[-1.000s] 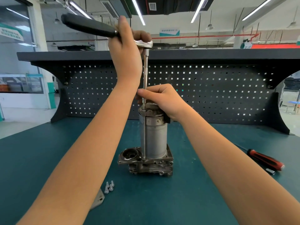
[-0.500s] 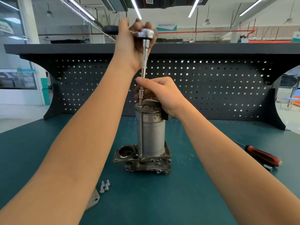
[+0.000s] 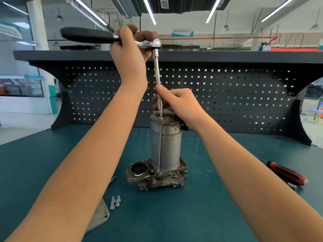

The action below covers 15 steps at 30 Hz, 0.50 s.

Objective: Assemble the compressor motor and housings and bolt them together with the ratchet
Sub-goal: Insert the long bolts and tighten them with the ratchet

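Note:
The grey cylindrical compressor motor [image 3: 166,145] stands upright on its cast metal housing [image 3: 157,179] at the middle of the green bench. A long bolt runs down the motor's front. My left hand [image 3: 129,49] is shut on the ratchet [image 3: 87,34] near its chrome head, its black handle pointing left. The ratchet's extension bar [image 3: 157,70] drops straight down to a socket on the bolt head at the motor's top cap. My right hand [image 3: 178,105] rests on that cap, with thumb and fingers pinching the lower extension.
Three loose bolts [image 3: 115,202] and a flat metal plate [image 3: 98,217] lie at the front left. A red-and-black screwdriver [image 3: 286,173] and a small socket lie on the right. The black pegboard [image 3: 227,95] closes off the back of the green bench [image 3: 43,154].
The ratchet handle has swung back from pointing away from me to pointing left. My right hand stays on the motor top, holding the extension.

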Each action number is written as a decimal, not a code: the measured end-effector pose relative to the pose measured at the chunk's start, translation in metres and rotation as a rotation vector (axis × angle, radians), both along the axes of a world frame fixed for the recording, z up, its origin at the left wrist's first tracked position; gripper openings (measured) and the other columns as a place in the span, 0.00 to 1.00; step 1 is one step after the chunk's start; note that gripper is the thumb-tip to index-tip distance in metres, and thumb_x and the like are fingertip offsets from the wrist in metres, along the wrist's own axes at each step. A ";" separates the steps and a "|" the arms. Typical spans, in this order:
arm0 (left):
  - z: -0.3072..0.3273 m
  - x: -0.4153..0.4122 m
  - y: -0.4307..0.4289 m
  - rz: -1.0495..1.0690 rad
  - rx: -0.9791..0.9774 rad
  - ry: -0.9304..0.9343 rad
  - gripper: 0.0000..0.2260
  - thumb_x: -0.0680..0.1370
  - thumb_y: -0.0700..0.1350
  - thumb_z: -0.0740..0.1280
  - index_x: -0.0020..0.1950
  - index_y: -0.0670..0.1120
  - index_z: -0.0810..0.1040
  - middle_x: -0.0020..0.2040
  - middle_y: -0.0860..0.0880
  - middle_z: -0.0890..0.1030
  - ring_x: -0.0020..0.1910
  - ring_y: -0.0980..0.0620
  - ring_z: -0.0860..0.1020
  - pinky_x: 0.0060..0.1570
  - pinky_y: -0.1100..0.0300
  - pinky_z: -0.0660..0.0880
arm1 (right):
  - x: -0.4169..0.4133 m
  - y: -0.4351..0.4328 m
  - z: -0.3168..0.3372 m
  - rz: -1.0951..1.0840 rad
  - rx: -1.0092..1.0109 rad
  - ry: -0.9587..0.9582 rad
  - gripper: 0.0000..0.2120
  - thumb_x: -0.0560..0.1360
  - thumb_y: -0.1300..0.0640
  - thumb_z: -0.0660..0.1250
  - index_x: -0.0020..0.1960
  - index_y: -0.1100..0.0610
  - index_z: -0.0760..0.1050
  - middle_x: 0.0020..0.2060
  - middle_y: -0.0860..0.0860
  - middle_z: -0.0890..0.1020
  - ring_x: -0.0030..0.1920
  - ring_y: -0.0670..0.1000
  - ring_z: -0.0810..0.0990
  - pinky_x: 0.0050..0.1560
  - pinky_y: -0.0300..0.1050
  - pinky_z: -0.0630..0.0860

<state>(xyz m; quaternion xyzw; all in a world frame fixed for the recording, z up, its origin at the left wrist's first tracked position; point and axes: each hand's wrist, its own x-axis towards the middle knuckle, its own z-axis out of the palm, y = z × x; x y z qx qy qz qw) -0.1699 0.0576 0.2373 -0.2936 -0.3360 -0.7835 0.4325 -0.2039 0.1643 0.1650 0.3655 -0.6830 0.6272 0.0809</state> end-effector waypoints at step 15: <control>-0.003 0.002 -0.009 -0.110 -0.097 -0.059 0.08 0.80 0.38 0.51 0.44 0.42 0.67 0.27 0.48 0.78 0.35 0.48 0.80 0.30 0.62 0.72 | 0.002 0.030 -0.004 -0.217 1.105 0.500 0.50 0.62 0.41 0.76 0.76 0.47 0.53 0.76 0.44 0.53 0.75 0.47 0.52 0.74 0.55 0.54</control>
